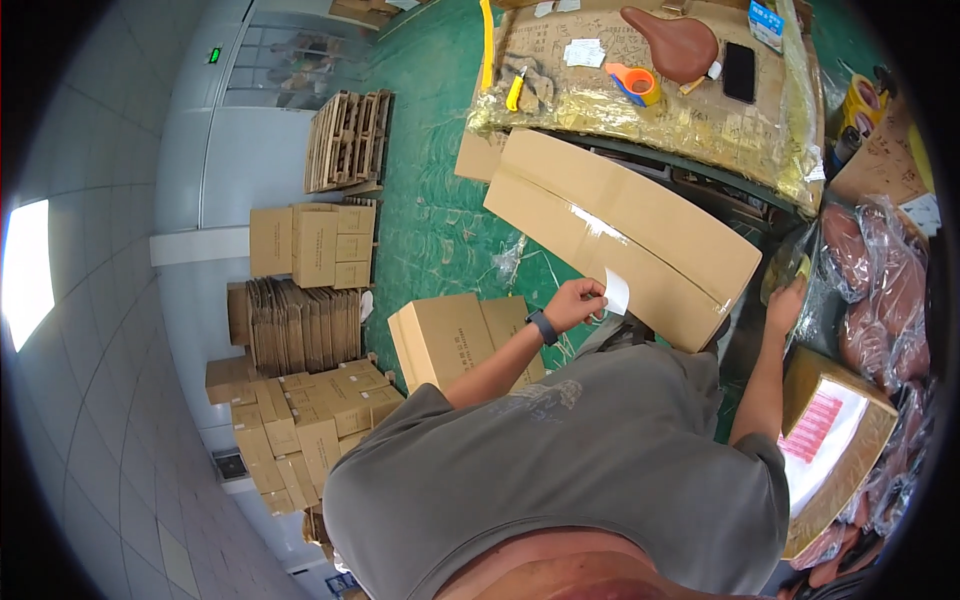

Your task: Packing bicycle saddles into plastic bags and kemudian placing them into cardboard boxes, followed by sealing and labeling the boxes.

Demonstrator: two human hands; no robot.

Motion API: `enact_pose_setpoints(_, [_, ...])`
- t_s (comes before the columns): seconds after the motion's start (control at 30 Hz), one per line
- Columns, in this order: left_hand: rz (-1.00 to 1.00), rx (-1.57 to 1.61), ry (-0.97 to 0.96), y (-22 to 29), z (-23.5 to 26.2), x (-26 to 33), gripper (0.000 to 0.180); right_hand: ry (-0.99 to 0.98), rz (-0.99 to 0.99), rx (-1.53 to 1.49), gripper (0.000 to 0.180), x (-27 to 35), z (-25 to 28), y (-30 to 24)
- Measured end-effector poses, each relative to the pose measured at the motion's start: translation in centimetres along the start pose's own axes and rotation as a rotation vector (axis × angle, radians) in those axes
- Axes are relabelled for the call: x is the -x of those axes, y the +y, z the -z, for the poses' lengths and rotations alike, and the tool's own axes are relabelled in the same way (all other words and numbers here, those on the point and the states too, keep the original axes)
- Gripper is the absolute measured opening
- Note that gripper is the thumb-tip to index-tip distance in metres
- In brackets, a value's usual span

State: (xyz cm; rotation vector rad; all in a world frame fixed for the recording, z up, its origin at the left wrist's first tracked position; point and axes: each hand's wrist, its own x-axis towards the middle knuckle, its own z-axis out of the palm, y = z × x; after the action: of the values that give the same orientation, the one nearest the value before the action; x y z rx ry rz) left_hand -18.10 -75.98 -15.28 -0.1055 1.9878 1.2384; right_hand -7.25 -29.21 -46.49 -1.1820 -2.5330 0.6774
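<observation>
My left hand (578, 304), with a dark band on its wrist, pinches a small white paper label (616, 293) by its edge. The label hangs over the near side of a long closed cardboard box (625, 225), which has shiny clear tape along its top. Off to the right, my right hand (786, 303) is closed at a yellowish, rounded thing (803, 267), too small and partly covered to name. That hand is beside the box's right end, near clear plastic wrapping.
A tape-covered worktable (640, 110) at the far side bears a brown bicycle saddle (672, 45), an orange tape dispenser (634, 85), a yellow cutter (517, 90) and a phone (739, 72). Bagged brown saddles (880, 290) lie right; cartons (450, 340) and pallets (347, 142) stand left.
</observation>
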Motion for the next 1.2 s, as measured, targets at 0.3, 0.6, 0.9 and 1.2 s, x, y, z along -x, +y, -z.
enact_pose_setpoints(0.3, [-0.503,-0.151,0.131,1.8,-6.9,-1.7,0.019,-0.564,0.011,0.275,0.046,-4.3,-6.9,8.7])
enact_pose_setpoints(0.6, [-1.349,-0.919,-0.386,10.0,-15.3,-10.1,0.023,-0.992,-0.568,-1.405,0.027,9.3,15.0,-11.7])
enact_pose_setpoints(0.9, [-0.87,-0.961,-0.186,4.3,-12.9,-12.3,0.049,-0.494,-0.655,-1.287,0.033,3.8,-0.4,-2.5])
enact_pose_setpoints(1.2, [-0.543,-0.917,-0.076,-3.9,-6.7,-9.3,0.06,-0.318,-0.747,-0.757,0.09,4.9,-5.5,-3.4])
